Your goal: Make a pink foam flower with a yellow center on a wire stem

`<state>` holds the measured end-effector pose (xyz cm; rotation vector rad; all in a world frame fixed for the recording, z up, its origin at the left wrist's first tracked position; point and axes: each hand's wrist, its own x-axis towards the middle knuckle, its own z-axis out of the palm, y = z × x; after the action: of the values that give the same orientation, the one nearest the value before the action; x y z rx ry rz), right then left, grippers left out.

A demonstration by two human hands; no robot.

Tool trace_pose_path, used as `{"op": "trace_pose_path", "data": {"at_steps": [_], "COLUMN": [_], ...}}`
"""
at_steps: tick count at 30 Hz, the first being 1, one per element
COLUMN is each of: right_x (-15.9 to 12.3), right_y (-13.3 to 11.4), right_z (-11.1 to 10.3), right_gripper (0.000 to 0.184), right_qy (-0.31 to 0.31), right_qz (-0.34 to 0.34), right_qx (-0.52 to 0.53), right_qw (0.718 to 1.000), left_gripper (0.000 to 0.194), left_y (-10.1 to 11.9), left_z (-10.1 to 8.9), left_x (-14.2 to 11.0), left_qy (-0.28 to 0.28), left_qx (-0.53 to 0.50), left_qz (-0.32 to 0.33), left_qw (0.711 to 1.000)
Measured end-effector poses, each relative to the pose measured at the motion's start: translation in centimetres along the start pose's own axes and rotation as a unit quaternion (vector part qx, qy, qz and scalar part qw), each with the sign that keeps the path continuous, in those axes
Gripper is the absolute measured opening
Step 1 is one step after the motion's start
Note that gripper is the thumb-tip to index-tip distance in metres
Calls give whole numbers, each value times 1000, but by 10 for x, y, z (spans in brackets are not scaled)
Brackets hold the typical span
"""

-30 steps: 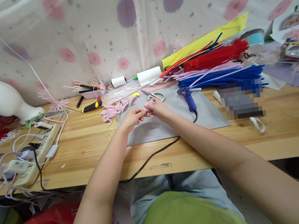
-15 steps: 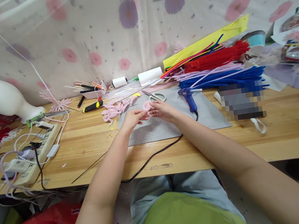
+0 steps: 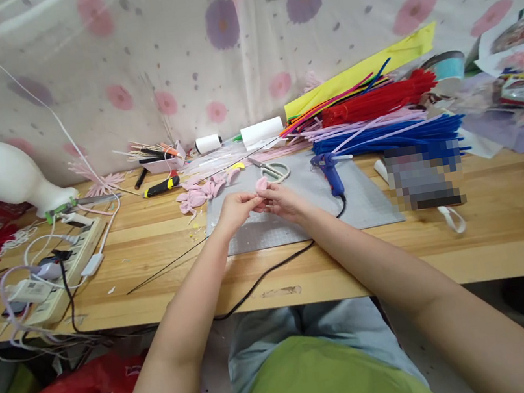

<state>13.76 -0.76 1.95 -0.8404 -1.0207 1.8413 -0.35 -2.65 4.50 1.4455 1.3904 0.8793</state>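
Fingerwork on a small pink piece looks to be the step in hand: from where I stand, its base is being pinched and worked between two sets of fingertips. The next move, I'd judge, calls for a steady hold from one hand and a small, gentle turn from the other, since so soft a piece could crease.

The left hand and right hand meet over the grey mat, both closed in a pinch on the piece, which pokes up at the right fingertips. Both forearms reach forward, angled inward, knuckles upward. A thin dark wire slants away behind the left forearm (whether it joins the piece, I cannot tell; fingers hide that spot).

Scissors lie just beyond the hands, a blue glue gun to their right, more pink pieces to their left.
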Motion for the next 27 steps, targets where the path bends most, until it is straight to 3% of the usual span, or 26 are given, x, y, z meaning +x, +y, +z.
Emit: {"op": "trace_pose_path", "data": {"at_steps": [12, 18, 23, 27], "right_x": [7, 9, 11, 14], "right_y": [0, -4, -7, -6], "right_z": [2, 9, 7, 4], "right_gripper": [29, 22, 18, 17], "right_qy": [40, 71, 42, 25], "right_qz": [-18, 14, 62, 46], "right_qx": [11, 38, 90, 103], "right_qw": [999, 997, 993, 993], "left_gripper": [17, 15, 17, 16], "left_y": [-4, -5, -4, -1], "left_z": [-1, -6, -7, -6], "left_x": [6, 6, 6, 7], "left_qy": [-6, -19, -17, -3], "left_qx": [10, 12, 13, 20], "left_qz": [67, 71, 66, 51], "left_qw": [998, 997, 998, 998]}}
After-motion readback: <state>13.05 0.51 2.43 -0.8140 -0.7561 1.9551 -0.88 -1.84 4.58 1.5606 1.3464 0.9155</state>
